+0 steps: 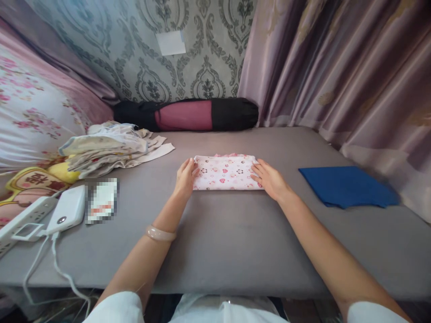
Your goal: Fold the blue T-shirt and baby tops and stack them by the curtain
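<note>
A white cloth [225, 175] with a pink animal-and-heart print lies folded into a flat rectangle on the grey bed surface, and a bit of pink frill shows along its far edge. My left hand [185, 177] grips its left end, fingers curled at the border and the thumb side partly hidden. At the opposite end my right hand [271, 179] has its fingers over the top and holds that edge. To the right, a folded blue cloth [346, 186] rests apart from both hands.
A heap of light clothes [114, 148] lies at the left. Nearer are a power bank [69, 208] with cables, a power strip [27, 220] and a blurred packet [102, 200]. A black-and-pink roll bag [185, 115] lies along the wall; curtains [303, 58] hang at the right.
</note>
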{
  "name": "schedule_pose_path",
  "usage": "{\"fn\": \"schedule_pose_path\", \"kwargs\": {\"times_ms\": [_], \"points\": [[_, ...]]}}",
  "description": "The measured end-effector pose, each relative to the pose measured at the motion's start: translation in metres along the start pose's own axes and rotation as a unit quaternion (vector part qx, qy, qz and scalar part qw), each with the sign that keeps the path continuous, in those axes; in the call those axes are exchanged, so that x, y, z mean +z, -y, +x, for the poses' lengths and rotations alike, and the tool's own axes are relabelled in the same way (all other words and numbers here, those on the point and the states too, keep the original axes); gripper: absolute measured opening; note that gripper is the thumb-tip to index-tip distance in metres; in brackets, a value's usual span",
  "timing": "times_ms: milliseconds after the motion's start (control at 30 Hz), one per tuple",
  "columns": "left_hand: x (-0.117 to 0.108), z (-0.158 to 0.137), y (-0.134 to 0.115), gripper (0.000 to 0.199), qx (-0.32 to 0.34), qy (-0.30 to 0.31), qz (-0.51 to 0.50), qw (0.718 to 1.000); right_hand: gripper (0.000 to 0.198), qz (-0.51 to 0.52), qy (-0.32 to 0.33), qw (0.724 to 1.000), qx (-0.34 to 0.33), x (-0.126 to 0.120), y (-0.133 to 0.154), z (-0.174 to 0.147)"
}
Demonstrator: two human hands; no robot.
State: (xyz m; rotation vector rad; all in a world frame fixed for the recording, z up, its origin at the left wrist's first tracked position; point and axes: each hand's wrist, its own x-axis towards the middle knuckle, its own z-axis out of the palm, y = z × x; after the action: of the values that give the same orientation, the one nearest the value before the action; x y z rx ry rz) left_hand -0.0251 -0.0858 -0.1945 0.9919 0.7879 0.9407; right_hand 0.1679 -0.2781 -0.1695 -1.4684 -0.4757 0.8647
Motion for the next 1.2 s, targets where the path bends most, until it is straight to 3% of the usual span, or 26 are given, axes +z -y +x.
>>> {"fn": "schedule_pose_path", "kwargs": {"times_ms": [467,833,1033,1200], "points": [[0.021,0.045,0.021,0.022,-0.027,-0.059,-0.051,0.997,0.053,0.088,-0.058,0.993,0.054,0.009,0.002,0.044],[0.021,0.055,0.033,0.047,-0.015,-0.057,-0.006,0.998,0.061,0.036,-0.048,0.997,0.043,0.007,-0.007,0.062],[0.021,0.048,0.036,0.065,0.027,-0.046,0.071,0.996,0.064,-0.011,-0.049,0.999,0.021,0.003,-0.019,0.067],[0.030,0.040,0.037,0.059,0.109,0.001,0.237,0.965,0.057,-0.098,-0.061,0.993,-0.032,0.009,-0.026,0.075]]}}
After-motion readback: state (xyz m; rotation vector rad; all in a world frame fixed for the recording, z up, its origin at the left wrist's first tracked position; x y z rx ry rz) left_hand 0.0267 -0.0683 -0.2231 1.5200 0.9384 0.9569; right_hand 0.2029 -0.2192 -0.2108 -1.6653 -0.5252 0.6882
